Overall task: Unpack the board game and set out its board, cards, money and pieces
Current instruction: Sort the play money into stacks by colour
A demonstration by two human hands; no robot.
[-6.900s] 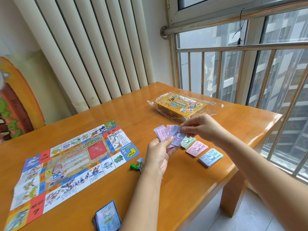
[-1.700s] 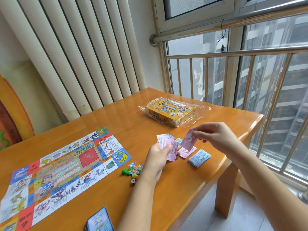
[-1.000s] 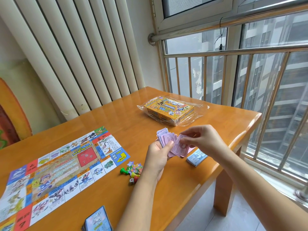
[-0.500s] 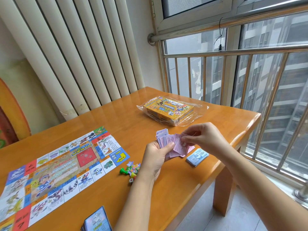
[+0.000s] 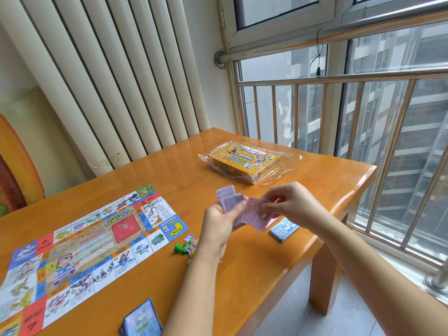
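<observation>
The left hand (image 5: pixel 218 223) grips fanned play money (image 5: pixel 229 198) so its colours show, while the right hand (image 5: pixel 288 204), at its three o'clock, pinches pink notes (image 5: pixel 255 215), likely bound beside the blue stack (image 5: pixel 283 229) at their four o'clock.

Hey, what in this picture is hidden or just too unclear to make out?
Head view:
The notes: values blurred, partly covered by the right hand and left hand.
The pieces: some hidden behind the left wrist.
The board: cut off at the left edge.
The cards: cut off at the bottom edge.
The box: print too small.
</observation>
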